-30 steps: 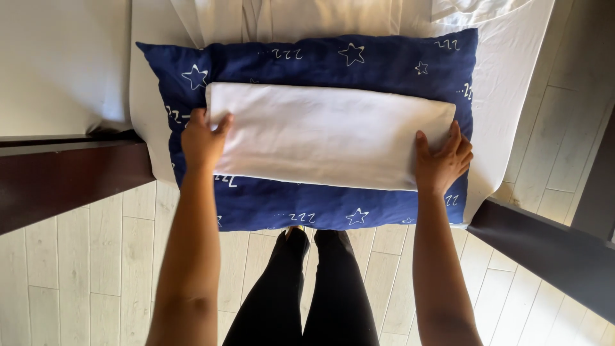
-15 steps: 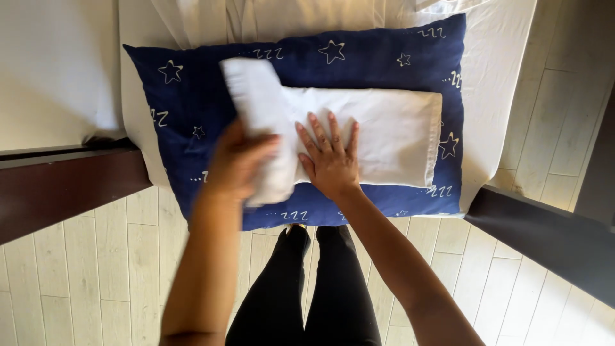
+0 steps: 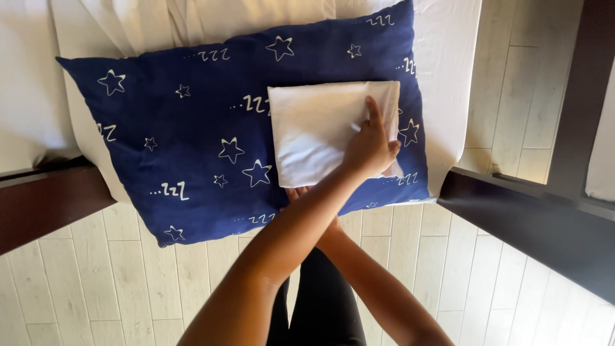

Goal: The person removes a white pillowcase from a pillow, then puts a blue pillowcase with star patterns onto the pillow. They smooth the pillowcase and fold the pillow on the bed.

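At the far left a dark wooden bed frame [image 3: 45,205] runs along the near edge of a white mattress [image 3: 448,77]. On the mattress lies a navy pillow [image 3: 192,128] printed with white stars, its near edge hanging a little over the pale plank floor [image 3: 128,282]. Right of the pillow's middle sits a folded white cloth [image 3: 314,128], roughly square, resting flat on the pillow. The arms cross above the near edge of the pillow. The left hand [image 3: 370,148] reaches over to the right and lies palm down on the right part of the cloth, fingers extended and close together, pressing it, gripping nothing. The right hand [image 3: 300,192] is mostly hidden under the left forearm at the cloth's near edge; only fingertips show, so its state cannot be told. Farther right, another dark frame rail [image 3: 532,218] slants across the floor.
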